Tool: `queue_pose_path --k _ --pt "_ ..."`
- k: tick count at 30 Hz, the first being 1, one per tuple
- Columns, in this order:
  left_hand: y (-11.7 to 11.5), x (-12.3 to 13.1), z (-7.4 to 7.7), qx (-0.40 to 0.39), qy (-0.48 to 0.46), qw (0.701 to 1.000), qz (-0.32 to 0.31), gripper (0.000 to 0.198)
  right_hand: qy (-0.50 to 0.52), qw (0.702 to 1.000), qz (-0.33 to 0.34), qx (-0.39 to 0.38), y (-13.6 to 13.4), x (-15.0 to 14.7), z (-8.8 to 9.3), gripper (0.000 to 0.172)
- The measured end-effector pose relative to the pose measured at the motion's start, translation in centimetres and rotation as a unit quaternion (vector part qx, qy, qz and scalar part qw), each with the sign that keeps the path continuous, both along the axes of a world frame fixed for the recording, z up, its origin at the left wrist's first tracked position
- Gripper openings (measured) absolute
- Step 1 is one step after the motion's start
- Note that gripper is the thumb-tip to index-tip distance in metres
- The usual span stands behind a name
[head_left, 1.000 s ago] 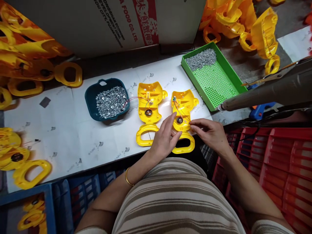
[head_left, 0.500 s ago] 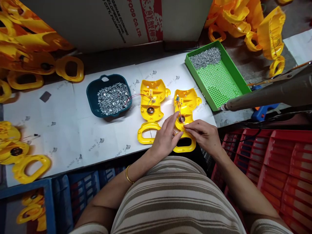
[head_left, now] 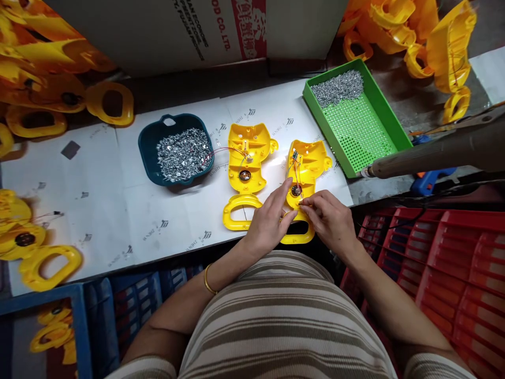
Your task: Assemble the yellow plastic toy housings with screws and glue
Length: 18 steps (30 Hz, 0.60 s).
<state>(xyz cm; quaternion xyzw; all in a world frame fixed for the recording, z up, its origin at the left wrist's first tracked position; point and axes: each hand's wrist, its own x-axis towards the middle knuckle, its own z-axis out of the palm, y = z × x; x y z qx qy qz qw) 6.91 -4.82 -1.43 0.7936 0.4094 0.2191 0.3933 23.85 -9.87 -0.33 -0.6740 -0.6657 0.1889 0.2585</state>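
A yellow plastic shell half (head_left: 310, 164) with a loop handle lies open side up under my hands, turned slightly clockwise. Inside it are a small circuit board (head_left: 295, 156), thin red and dark wires and a round speaker (head_left: 296, 190). My left hand (head_left: 272, 216) grips the shell's left edge near the handle, thumb and index finger apart. Thumb and fingertips of my right hand (head_left: 329, 218) pinch the wire ends just below the speaker; the tips hide the exact spot. A second yellow shell half (head_left: 246, 181) lies to the left, its red wires reaching a dark bin.
The dark teal bin (head_left: 142, 160) holds small metal parts. A green tray (head_left: 381, 113) holds screws at its far end. A grey rod-like tool (head_left: 426, 150) juts in from the right. More yellow shells (head_left: 110, 102) are piled left and right. A carton (head_left: 189, 31) stands behind.
The view has shifted slightly. The shell under my hands has turned a little clockwise, its top leaning right. My right hand keeps its pinch on the wires.
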Motion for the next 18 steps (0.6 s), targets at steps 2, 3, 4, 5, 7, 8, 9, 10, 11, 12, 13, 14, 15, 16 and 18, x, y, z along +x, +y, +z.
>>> queue_pose_path --k 2,3,4,5,7,8,9,10,11,12,13,14,15,16,18 --pt "0.0 0.0 -0.1 0.005 -0.003 1.000 -0.003 0.069 -0.048 0.999 -0.002 -0.011 -0.1 -0.4 0.2 0.016" --pt "-0.1 0.0 -0.1 0.006 -0.005 1.000 -0.002 0.069 -0.063 0.998 -0.005 -0.014 -0.2 -0.6 0.2 0.016" --pt "-0.1 0.0 -0.2 0.007 -0.007 1.000 -0.002 0.069 -0.071 0.997 -0.008 -0.015 -0.1 -0.7 0.2 0.016" --pt "-0.1 0.0 -0.2 0.008 -0.009 1.000 -0.001 0.069 -0.071 0.997 -0.013 -0.013 -0.1 -0.8 0.0 0.016" --pt "-0.1 0.0 -0.2 0.009 -0.009 1.000 0.000 0.070 -0.052 0.998 -0.018 0.002 -0.1 -0.8 -0.5 0.015" --pt "-0.1 0.1 -0.2 0.009 -0.008 1.000 0.000 0.070 -0.036 0.999 -0.019 0.016 -0.2 -0.7 -0.8 0.014" --pt "-0.1 0.1 -0.1 0.009 -0.008 1.000 0.001 0.070 -0.019 0.999 -0.016 0.034 -0.3 -0.6 -1.1 0.013" --pt "-0.1 0.1 -0.1 0.009 -0.007 1.000 0.002 0.070 -0.004 0.999 -0.009 0.054 -0.5 -0.5 -1.4 0.012" --pt "-0.1 0.1 -0.1 0.008 -0.007 1.000 0.004 0.071 0.008 0.997 -0.001 0.074 -0.7 -0.4 -1.7 0.012" --pt "-0.2 0.0 -0.1 0.007 -0.008 1.000 0.006 0.071 0.014 0.996 0.007 0.090 -1.0 -0.3 -2.0 0.015" --pt "-0.1 0.0 -0.2 0.007 -0.010 1.000 0.008 0.072 0.012 0.995 0.015 0.101 -1.4 -0.2 -2.2 0.020" --pt "-0.1 0.0 -0.2 0.007 -0.012 1.000 0.011 0.072 0.002 0.994 0.021 0.108 -1.7 -0.3 -2.5 0.025" --pt "-0.1 -0.1 -0.3 0.007 -0.013 1.000 0.013 0.072 -0.016 0.993 0.027 0.112 -2.0 -0.3 -2.7 0.029" --pt "-0.1 -0.1 -0.4 0.006 -0.013 1.000 0.015 0.072 -0.041 0.992 0.031 0.114 -2.3 -0.4 -2.9 0.032" --pt "0.0 0.0 -0.6 0.000 -0.012 1.000 0.021 0.072 -0.085 0.989 0.039 0.115 -2.7 -0.5 -3.2 0.037"
